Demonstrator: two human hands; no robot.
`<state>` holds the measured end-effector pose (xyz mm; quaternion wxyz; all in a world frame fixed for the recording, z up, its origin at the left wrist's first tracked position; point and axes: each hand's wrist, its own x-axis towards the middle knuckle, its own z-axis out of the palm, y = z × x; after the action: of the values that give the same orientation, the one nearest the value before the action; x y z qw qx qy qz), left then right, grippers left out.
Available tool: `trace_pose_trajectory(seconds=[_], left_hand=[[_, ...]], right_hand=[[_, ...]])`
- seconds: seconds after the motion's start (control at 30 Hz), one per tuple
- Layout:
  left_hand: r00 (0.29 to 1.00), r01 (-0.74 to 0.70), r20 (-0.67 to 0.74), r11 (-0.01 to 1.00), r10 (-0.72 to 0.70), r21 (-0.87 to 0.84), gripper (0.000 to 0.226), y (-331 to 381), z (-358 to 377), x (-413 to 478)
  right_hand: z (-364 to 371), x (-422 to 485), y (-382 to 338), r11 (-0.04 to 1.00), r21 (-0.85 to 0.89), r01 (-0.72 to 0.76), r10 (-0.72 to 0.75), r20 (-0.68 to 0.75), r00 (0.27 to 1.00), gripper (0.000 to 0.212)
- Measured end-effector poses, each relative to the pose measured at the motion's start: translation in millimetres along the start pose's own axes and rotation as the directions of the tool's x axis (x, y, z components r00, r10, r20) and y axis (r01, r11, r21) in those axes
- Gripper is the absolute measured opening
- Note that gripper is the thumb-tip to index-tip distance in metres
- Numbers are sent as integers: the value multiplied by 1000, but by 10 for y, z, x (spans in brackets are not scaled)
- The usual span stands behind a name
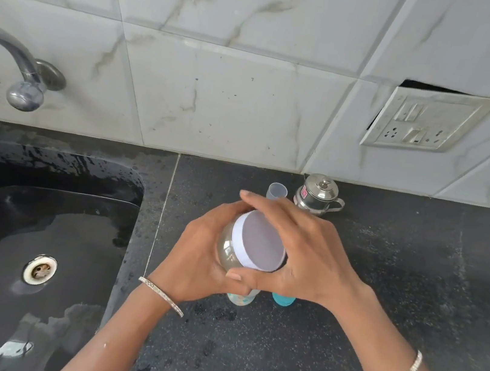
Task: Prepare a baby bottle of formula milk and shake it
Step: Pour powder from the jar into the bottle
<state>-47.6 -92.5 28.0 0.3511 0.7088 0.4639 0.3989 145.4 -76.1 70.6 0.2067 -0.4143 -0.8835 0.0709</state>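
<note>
head view, steeply down, close over counter (341,342)

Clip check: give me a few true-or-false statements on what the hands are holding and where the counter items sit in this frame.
1. The left hand holds the body of the jar while the right hand grips its white lid. True.
2. The lid lies on the counter, off the jar. False: it sits on the jar, with the right hand's fingers curled round it.
3. A lidded steel pot stands near the wall with a small clear cup beside it. True.
4. The sink is to the right of the hands. False: it is to their left, below the tap.
</note>
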Motion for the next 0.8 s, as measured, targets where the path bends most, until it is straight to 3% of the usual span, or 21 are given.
trace_pose_trajectory(seconds=[0.1,0.23,0.5,0.57,0.63,0.7,0.8], left_hand=[[1000,19,25,998,-18,-56,81,-16,17,-1],[999,33,-9,998,-33,-48,87,-20,13,-20],[997,50,-65,999,-50,-8,91,-79,-18,-15],[996,38,-79,999,-39,-10,95,-91,-34,9],[994,37,-98,999,-37,-2,99,-113,-63,41],[992,50,-117,999,-49,11,100,-146,-93,63],[988,80,-136,997,-77,13,97,-221,-108,75]], right_hand=[[64,85,1,992,-92,89,-96,-69,993,88],[139,148,0,976,-169,134,-158,-142,977,76],[198,182,-24,992,-113,49,-61,-114,992,76],[159,195,7,999,33,-27,30,-99,995,74],[122,202,52,935,314,-163,202,-96,975,56],[103,214,120,781,551,-293,432,-138,891,33],[88,203,245,549,724,-418,679,-94,728,45]])
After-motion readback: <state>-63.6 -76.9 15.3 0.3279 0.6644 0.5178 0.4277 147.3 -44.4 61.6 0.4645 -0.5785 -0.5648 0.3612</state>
